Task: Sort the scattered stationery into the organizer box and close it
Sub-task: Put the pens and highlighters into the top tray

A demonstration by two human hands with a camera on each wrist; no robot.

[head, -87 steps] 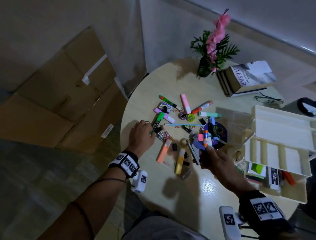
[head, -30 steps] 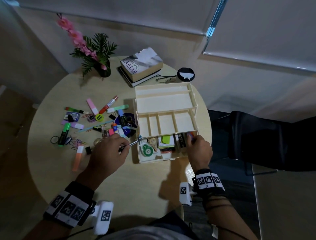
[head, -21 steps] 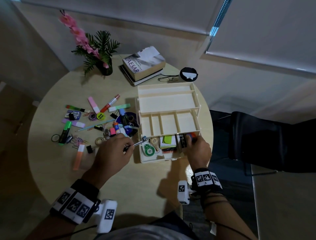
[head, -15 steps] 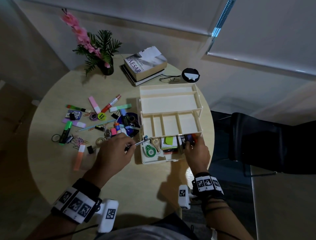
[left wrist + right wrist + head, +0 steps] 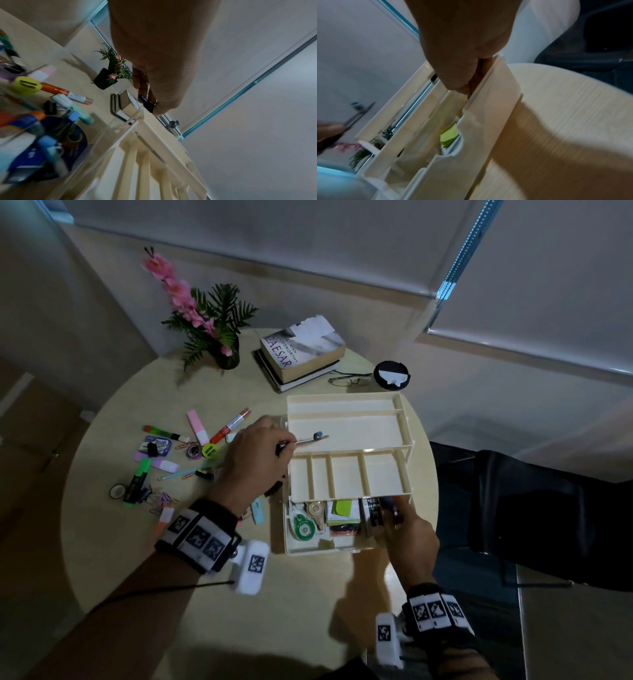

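My left hand [image 5: 255, 453] had its fingers curled tight round the dark handle end of a slim metal tool [image 5: 310, 438], perhaps a compass or a craft knife; I could not tell which. Its shaft and a small blue knob reached out over the wide upper tray of the organizer box [image 5: 406, 419], above the tray floor rather than lying on it, as far as the head view let me judge. The left wrist view showed the same pinch, thumb and fingers closed on the black grip [image 5: 145, 101].

My right hand [image 5: 407, 529] was down at the box's near right corner, fingers tucked into the bottom compartment among dark items there. Whether they were gripping one or only pressing it in, I could not tell.

Further out, the box stood open on the round table [image 5: 308, 594], its tiers stepped back, the divided middle tray bare, with correction tape [image 5: 303, 527] and green sticky notes [image 5: 340, 507] in the bottom. To the left lay the unsorted highlighters, markers, clips and tape rolls [image 5: 171, 453].

I judged the step to be placing the metal tool in the upper tray, with sorting far from done. The next move called for lowering the tool flat, letting go, then reaching back to the pile.
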